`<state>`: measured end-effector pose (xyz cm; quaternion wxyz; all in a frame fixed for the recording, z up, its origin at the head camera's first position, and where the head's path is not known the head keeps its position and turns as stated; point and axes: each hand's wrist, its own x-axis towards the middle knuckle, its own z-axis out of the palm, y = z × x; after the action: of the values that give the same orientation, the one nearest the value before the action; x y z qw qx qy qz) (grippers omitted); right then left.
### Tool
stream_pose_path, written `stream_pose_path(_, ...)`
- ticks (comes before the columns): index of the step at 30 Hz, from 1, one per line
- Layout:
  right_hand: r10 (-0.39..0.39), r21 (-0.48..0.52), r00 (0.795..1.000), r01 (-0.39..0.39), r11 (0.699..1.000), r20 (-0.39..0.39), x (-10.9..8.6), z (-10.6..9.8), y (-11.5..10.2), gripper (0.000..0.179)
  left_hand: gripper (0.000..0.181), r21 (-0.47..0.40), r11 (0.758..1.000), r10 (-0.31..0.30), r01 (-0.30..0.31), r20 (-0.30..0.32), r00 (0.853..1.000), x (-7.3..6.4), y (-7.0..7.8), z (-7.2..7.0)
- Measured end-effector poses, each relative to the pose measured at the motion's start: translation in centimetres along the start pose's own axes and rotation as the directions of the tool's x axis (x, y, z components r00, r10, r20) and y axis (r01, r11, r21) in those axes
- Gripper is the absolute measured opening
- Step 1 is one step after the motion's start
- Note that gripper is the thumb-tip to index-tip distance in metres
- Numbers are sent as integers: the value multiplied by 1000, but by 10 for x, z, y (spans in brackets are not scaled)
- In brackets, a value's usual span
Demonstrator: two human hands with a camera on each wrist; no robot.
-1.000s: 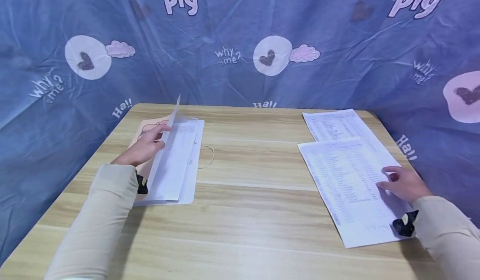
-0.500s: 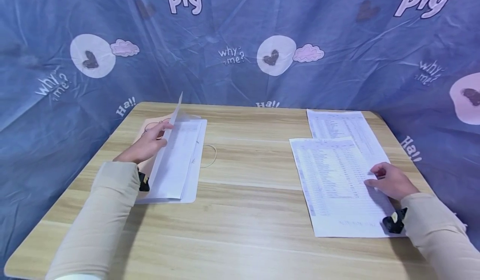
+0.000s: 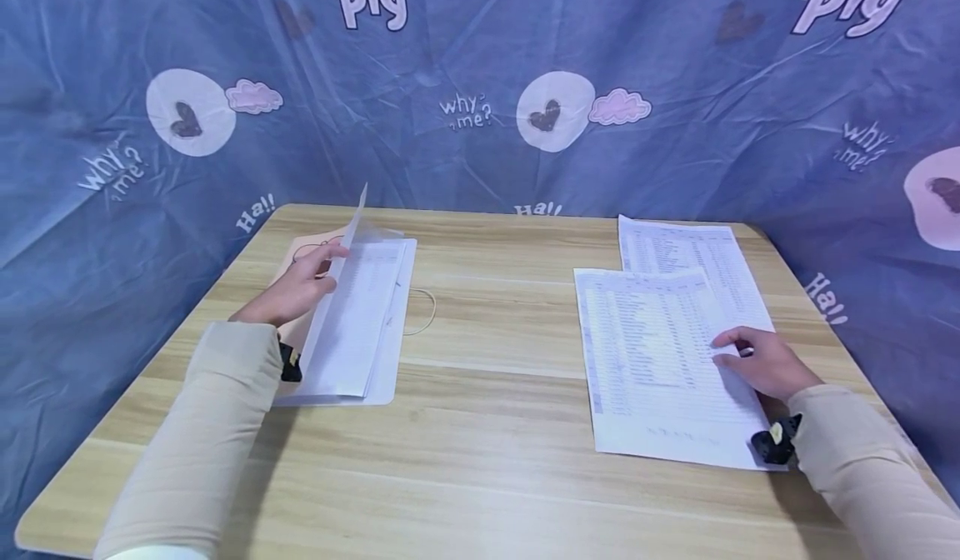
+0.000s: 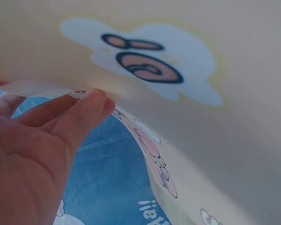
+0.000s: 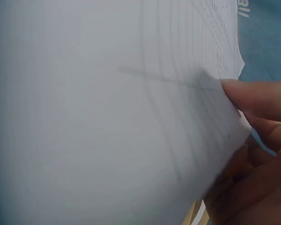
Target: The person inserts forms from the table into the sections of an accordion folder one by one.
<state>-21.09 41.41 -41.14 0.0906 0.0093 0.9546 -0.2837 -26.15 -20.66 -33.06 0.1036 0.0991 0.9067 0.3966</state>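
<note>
My left hand (image 3: pixel 296 287) pinches the free edge of a folder's cover (image 3: pixel 327 318), holding it raised. In the left wrist view, cartoon prints show on the cover (image 4: pixel 178 112) above my thumb and fingers. Printed papers (image 3: pixel 352 335) lie inside the folder (image 3: pixel 384 387), at the left of the table. My right hand (image 3: pixel 765 362) pinches the right edge of a printed sheet (image 3: pixel 652 418), which bends near the thumb in the right wrist view. Under its upper part a second printed sheet (image 3: pixel 738 272) lies on the table.
A thin elastic cord (image 3: pixel 433 310) loops out from the folder's right side onto the wooden table (image 3: pixel 495 427). Behind the table hangs a blue patterned cloth (image 3: pixel 450 35), which also runs along both sides.
My right hand has moved left with the printed sheet, which now lies straighter and covers less of the sheet behind. My left hand still holds the cover up. The head view has shifted slightly.
</note>
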Motion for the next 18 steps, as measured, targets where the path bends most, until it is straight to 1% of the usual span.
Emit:
stream_pose_path(6,-19,20,1000,19,1000,-5,1,3,-6,28,47,-10,1000,18,-18,-1,1000,0,-1,0)
stream_pose_path(12,-24,72,1000,24,997,-3,3,7,-11,30,47,-4,1000,28,-28,-8,1000,0,-1,0)
stream_pose_path(18,-42,106,999,45,993,-27,9,14,-17,29,47,-2,1000,8,-8,-8,1000,0,0,0)
